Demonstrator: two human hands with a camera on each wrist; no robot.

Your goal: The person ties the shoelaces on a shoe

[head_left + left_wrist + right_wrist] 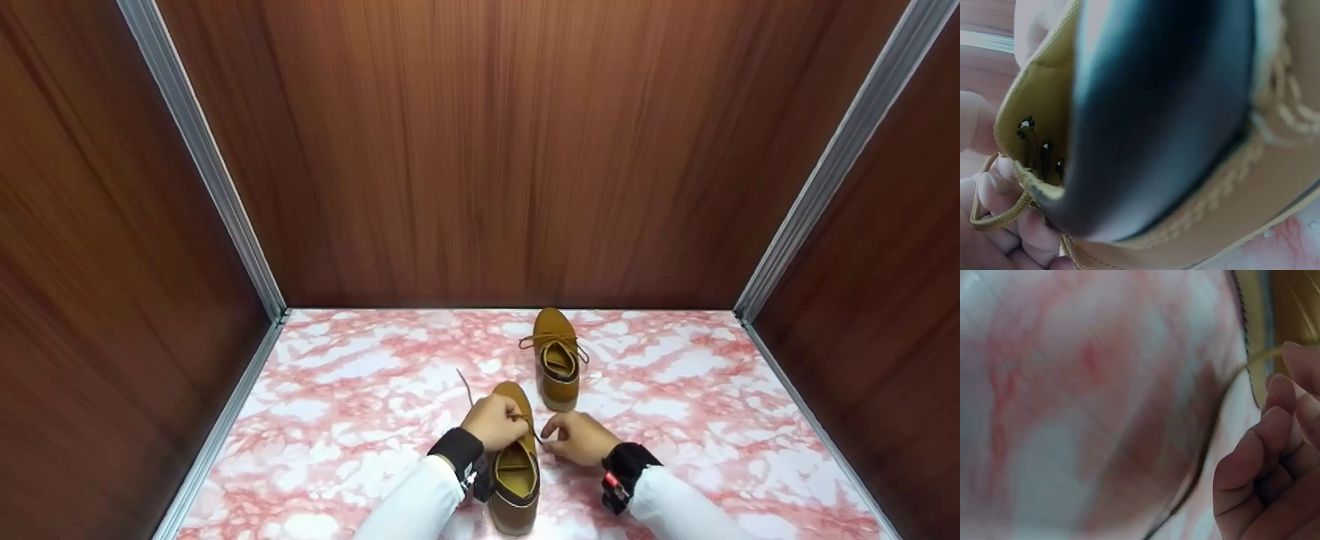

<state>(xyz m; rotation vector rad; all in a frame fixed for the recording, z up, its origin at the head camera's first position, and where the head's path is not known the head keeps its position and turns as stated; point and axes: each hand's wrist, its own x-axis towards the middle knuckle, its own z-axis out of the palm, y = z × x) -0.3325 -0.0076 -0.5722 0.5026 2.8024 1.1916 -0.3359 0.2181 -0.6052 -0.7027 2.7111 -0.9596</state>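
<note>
A tan lace-up shoe (516,510) stands at the front, its toe pointing away, with a black-edged collar. Over its lacing my left hand (495,424) pinches the brown shoelace. In the left wrist view a loop of shoelace (999,222) hangs at the fingers, and eyelets show inside the shoe (1044,107). Just right of the shoe, my right hand (581,439) pinches a lace end between thumb and forefinger. The right wrist view shows that shoelace (1207,444) curving down from the fingertips. Another lace end (466,384) sticks out to the left.
A second tan shoe (559,390) stands farther back and slightly right, its laces (529,341) spread to both sides. Both rest on a red-and-white marbled surface (360,367). Brown wood-grain panels (480,150) with grey metal edging (217,172) enclose the back and sides.
</note>
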